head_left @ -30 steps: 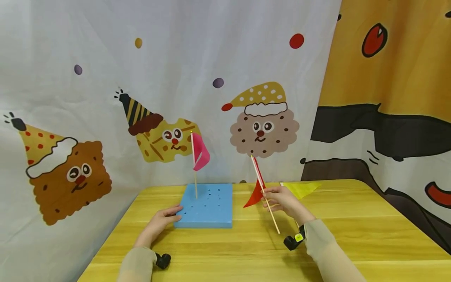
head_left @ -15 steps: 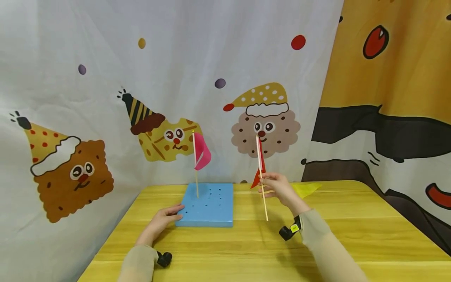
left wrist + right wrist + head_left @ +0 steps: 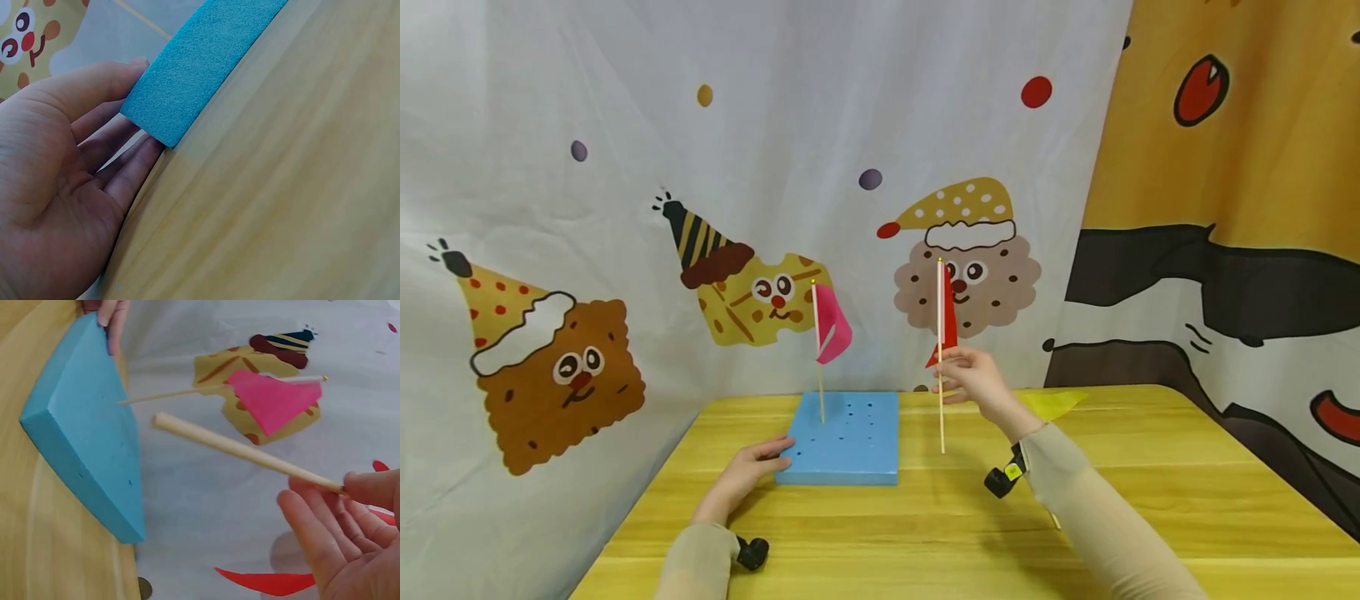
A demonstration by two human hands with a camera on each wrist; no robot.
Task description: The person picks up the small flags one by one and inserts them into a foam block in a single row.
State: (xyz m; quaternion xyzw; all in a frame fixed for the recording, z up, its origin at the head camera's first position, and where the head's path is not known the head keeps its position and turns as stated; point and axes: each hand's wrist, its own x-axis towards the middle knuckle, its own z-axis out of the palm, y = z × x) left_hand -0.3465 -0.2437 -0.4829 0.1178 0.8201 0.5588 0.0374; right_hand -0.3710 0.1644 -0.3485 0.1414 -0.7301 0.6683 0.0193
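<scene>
In the head view my right hand [image 3: 973, 383] pinches the thin wooden stick of a red flag [image 3: 949, 312]. The flag stands upright above the table, its lower tip [image 3: 164, 420] free in the air right of the blue foam board [image 3: 850, 462]. My left hand [image 3: 745, 475] rests at the board's left edge, fingers fairly straight. In the left wrist view the thumb [image 3: 94, 87] lies against the board's corner and other fingertips are hidden behind it. A pink flag [image 3: 833, 325] stands with its stick in the board, among several small holes.
A yellow flag [image 3: 1056, 403] lies on the wooden table [image 3: 865, 542] at the right, partly hidden behind my right hand and sleeve. Behind the table hangs a cloth [image 3: 820, 108] printed with cartoon biscuits.
My right hand has lifted the red flag and carried it left, turning its stick from slanted to nearly upright. My left hand stays at the board's edge.
</scene>
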